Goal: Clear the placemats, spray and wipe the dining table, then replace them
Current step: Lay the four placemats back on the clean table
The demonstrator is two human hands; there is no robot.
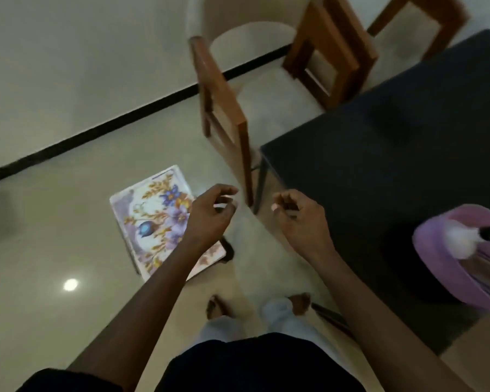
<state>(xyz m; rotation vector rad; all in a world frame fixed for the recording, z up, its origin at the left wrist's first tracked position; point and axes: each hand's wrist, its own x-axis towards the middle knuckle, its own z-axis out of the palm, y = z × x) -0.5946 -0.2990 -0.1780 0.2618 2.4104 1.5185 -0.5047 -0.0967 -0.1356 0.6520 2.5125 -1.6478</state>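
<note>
A stack of floral placemats (156, 219) lies on a low seat or stool to the left of the dark dining table (379, 154). My left hand (210, 216) hovers over the stack's right edge with loosely curled fingers and holds nothing. Near the table's corner, my right hand (300, 219) is also loosely curled and empty. On the table's right side a purple cloth (450, 264) lies around a spray bottle with a white body (461, 241); the bottle's far end is cut off by the frame edge.
A wooden chair (227, 108) stands at the table's near-left corner, and another chair (331, 52) is pushed in at the far side. Pale tiled floor (54, 236) spreads to the left up to a black skirting line. My feet (218, 306) stand by the table.
</note>
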